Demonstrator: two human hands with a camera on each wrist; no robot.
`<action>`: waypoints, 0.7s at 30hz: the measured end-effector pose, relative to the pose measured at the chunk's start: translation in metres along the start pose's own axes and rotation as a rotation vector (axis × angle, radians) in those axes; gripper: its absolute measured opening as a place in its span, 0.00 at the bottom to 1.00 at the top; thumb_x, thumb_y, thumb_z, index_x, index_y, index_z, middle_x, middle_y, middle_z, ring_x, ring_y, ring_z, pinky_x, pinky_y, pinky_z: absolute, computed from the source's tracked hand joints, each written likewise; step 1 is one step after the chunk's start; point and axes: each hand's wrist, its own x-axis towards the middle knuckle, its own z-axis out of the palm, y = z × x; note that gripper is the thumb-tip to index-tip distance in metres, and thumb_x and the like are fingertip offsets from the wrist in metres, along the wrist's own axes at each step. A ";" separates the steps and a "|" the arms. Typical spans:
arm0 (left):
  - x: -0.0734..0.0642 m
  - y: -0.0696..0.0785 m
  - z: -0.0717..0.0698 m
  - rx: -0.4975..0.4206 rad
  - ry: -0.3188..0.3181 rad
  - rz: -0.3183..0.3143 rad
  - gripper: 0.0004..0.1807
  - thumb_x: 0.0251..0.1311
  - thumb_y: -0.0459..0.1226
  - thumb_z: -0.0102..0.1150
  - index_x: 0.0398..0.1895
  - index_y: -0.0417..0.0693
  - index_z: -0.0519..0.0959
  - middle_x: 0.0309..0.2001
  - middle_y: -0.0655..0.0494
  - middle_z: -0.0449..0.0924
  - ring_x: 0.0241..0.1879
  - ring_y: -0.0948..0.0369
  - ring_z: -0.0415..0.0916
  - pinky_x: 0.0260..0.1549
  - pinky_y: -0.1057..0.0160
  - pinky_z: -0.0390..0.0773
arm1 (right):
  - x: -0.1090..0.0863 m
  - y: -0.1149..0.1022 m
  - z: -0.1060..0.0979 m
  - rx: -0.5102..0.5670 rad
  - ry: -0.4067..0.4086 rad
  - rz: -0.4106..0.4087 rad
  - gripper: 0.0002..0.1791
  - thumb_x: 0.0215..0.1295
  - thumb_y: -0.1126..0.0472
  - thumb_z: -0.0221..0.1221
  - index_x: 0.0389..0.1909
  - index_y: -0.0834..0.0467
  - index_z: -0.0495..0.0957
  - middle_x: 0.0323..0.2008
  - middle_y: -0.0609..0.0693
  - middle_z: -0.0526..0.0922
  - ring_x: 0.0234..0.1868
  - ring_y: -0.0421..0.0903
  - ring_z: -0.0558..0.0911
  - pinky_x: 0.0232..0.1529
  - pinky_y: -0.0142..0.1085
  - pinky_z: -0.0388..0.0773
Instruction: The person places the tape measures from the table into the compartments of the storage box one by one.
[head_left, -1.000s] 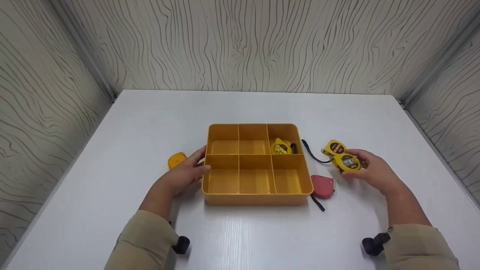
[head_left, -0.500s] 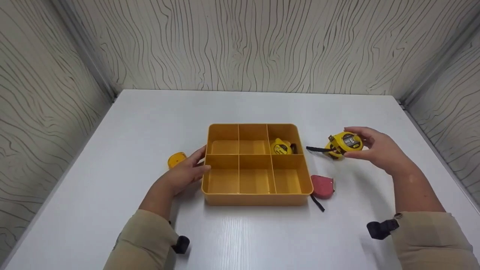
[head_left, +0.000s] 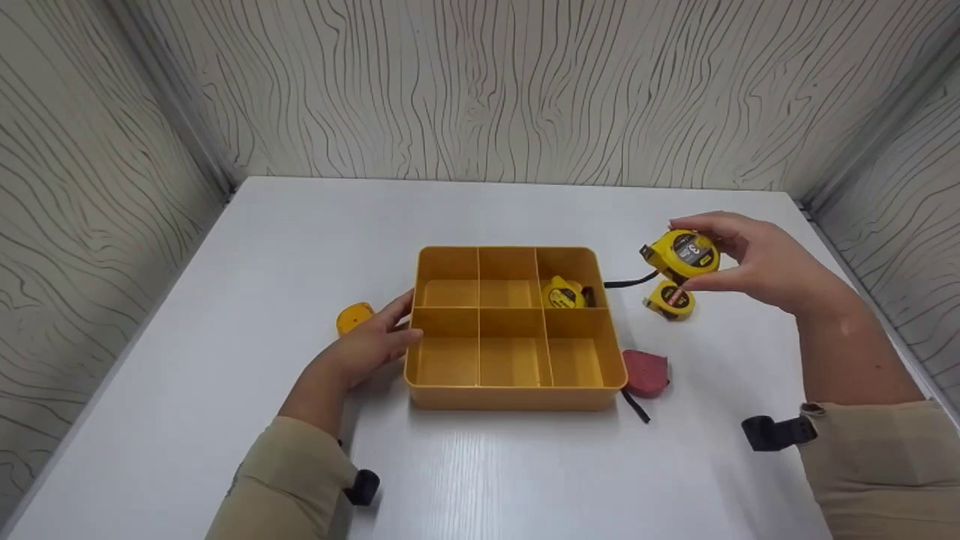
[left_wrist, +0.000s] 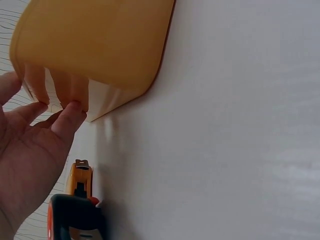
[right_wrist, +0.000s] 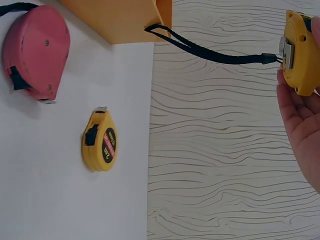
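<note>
My right hand (head_left: 765, 259) pinches a yellow tape measure (head_left: 686, 255) between thumb and fingers, raised above the table. Its black wrist strap (right_wrist: 215, 56) trails left toward the box. Below it, a smaller yellow tape measure (head_left: 670, 301) lies on the table. My left hand (head_left: 365, 346) holds the left side of an orange six-compartment box (head_left: 517, 398), thumb over the rim and fingertips against the outer wall. Another yellow tape measure (head_left: 567, 294) sits in the back right compartment. Beside the box's front right corner lies a red tape measure (head_left: 646, 373) with a black strap.
An orange-yellow tape measure (head_left: 353, 318) lies left of the box, partly behind my left hand. The white table (head_left: 495, 472) is enclosed by wood-grain patterned panels (head_left: 480, 90) at the back and sides. A black device (head_left: 776, 433) sits on my right wrist.
My right hand has lifted the yellow tape measure up and away from the table, its strap swinging along. The smaller tape measure beneath shows fully again. My left hand and the box stay put.
</note>
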 end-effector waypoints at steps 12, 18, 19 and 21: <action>0.001 0.000 0.001 0.009 0.016 -0.014 0.37 0.57 0.47 0.58 0.68 0.76 0.52 0.69 0.68 0.50 0.66 0.63 0.54 0.61 0.53 0.61 | 0.011 -0.042 -0.011 -0.023 -0.108 -0.248 0.37 0.45 0.66 0.69 0.60 0.55 0.69 0.54 0.48 0.73 0.51 0.34 0.73 0.53 0.17 0.64; 0.002 0.000 0.001 0.008 0.018 -0.009 0.37 0.58 0.47 0.58 0.68 0.77 0.52 0.69 0.69 0.50 0.66 0.63 0.54 0.61 0.53 0.61 | 0.014 -0.059 -0.011 0.021 -0.233 -0.322 0.37 0.45 0.68 0.69 0.59 0.55 0.69 0.54 0.49 0.72 0.49 0.38 0.74 0.55 0.20 0.65; 0.002 -0.001 0.001 0.007 0.018 -0.010 0.37 0.58 0.47 0.58 0.68 0.77 0.52 0.69 0.69 0.50 0.66 0.63 0.54 0.61 0.53 0.61 | 0.014 -0.060 -0.011 0.035 -0.254 -0.337 0.37 0.45 0.69 0.69 0.59 0.56 0.69 0.54 0.50 0.72 0.48 0.39 0.74 0.55 0.20 0.65; 0.002 -0.001 0.001 0.009 0.019 -0.012 0.37 0.57 0.48 0.58 0.68 0.77 0.52 0.69 0.69 0.50 0.66 0.63 0.54 0.61 0.53 0.61 | 0.013 -0.061 -0.009 0.052 -0.291 -0.364 0.37 0.45 0.69 0.69 0.59 0.56 0.68 0.54 0.50 0.72 0.48 0.40 0.74 0.55 0.21 0.65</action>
